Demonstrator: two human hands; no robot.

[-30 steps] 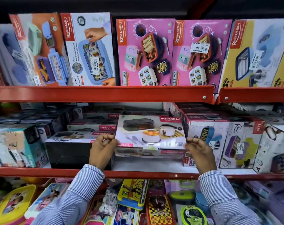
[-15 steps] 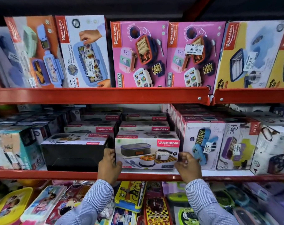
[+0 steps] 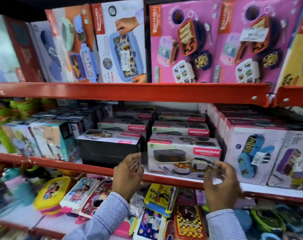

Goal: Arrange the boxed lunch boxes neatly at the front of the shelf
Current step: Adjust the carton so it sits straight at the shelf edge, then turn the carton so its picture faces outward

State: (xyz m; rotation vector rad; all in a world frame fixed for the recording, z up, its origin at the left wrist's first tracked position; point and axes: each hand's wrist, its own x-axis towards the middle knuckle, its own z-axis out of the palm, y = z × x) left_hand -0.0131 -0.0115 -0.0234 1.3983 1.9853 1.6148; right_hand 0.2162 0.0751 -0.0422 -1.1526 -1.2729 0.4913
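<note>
Currently standing upright at the front edge of the red middle shelf (image 3: 95,168): one white lunch box carton (image 3: 183,157), printed face outward, red brand label at its upper right corner. Stacked directly behind it, two more cartons of the same brand (image 3: 180,131), set further back. Just beside the white carton on its left, a black-faced carton (image 3: 109,149), also at the shelf front, a narrow dark gap between the two. Just beside the white carton on its right, a box with a blue lunch box picture (image 3: 251,153), price sticker on its face.

Left hand (image 3: 128,175) raised in front of the white carton's lower left corner, fingers spread and loosely curled, gripping nothing; contact with the carton not determinable owing to blur. Right hand (image 3: 220,184) raised in front of the carton's lower right corner, fingers open and curled, holding nothing, apparently clear of the carton face. Striped sleeves on both forearms.

Above the white carton, on the upper shelf, two pink boxes (image 3: 182,44) standing side by side. Below it, loose colourful lunch boxes (image 3: 52,193) lying flat.
</note>
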